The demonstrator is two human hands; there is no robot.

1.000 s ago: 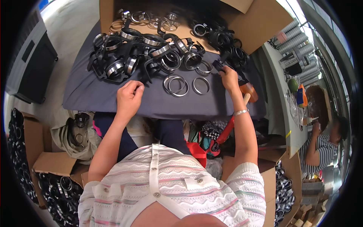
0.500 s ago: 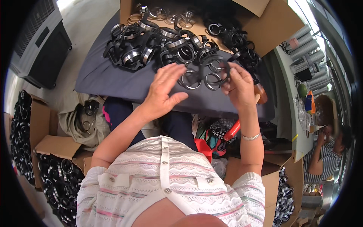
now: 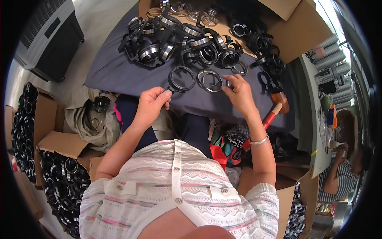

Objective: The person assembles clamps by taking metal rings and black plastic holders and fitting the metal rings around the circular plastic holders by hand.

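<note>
Head view, L hand: L hand (image 3: 154,100) is closed, thumb pressing the tab of the black ring (image 3: 183,89).
Black ring: just beyond L fingertips, held over the surface (image 3: 113,73).
Black ring feel: prob. light, stiff, not very fragile; tab is good to hold, rim also OK.
R hand: R hand (image 3: 240,95) is partly open, fingers curved at a metal ring (image 3: 228,83); cannot tell if grip is firm.
Overlapping rings: two loose rings (image 3: 199,81), btw. both hands, nearer R; prob. stiff, smooth, slippery, so pinch across rim.
</note>
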